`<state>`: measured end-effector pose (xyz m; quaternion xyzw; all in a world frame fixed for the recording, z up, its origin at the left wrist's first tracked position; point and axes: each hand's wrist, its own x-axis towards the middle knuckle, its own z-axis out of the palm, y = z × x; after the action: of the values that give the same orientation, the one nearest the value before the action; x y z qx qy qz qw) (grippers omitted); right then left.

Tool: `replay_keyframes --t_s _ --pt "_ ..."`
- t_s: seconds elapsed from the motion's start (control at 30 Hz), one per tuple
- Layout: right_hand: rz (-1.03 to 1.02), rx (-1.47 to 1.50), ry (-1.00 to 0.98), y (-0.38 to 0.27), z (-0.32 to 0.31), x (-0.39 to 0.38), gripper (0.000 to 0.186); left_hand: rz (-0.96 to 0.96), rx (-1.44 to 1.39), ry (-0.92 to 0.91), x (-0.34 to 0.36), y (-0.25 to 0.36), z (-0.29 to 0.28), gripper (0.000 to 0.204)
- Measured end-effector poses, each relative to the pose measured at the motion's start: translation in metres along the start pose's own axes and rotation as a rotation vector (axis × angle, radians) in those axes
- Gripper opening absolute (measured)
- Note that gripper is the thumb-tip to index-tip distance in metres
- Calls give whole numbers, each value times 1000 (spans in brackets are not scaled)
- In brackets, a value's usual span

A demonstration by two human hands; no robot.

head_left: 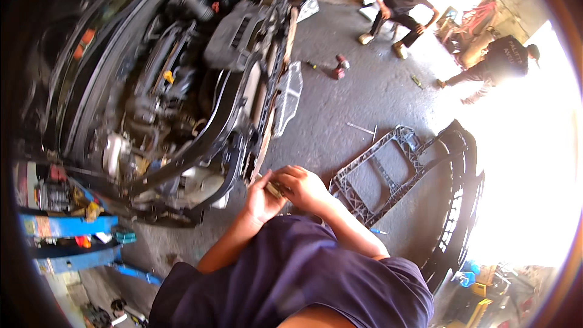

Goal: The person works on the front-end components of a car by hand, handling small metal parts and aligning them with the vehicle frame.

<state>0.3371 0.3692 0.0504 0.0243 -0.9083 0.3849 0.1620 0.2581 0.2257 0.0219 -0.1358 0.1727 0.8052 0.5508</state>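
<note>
My left hand [260,201] and my right hand [297,187] meet at the lower centre, fingers closed on a small brassy or tan piece [274,189], mostly hidden by the fingers. Just beyond them is the front of a dark car [231,146], bonnet raised and engine bay [167,79] exposed, with the front bumper off. A pale, ribbed panel [288,97] hangs along its front edge.
Black lattice frame [364,170] and bumper [461,188] lie right. Red-black power tool [340,68] and T-bar [361,127] are on the floor [316,133]. Blue tool cart [67,225] stands lower left. A seated person [401,3] and a bending person [501,61] are top right.
</note>
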Motion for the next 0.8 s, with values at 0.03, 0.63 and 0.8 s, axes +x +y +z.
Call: replay_keyframes --t_s 0.03,0.63,0.8 --pt "6 -32 6 8 -15 -4 25 -35 6 -35 12 -10 10 31" --pt "308 -398 278 258 -195 77 18 -555 314 -49 381 -21 112 30" --pt "352 -456 227 329 -263 184 19 -537 230 -7 506 24 170 25"
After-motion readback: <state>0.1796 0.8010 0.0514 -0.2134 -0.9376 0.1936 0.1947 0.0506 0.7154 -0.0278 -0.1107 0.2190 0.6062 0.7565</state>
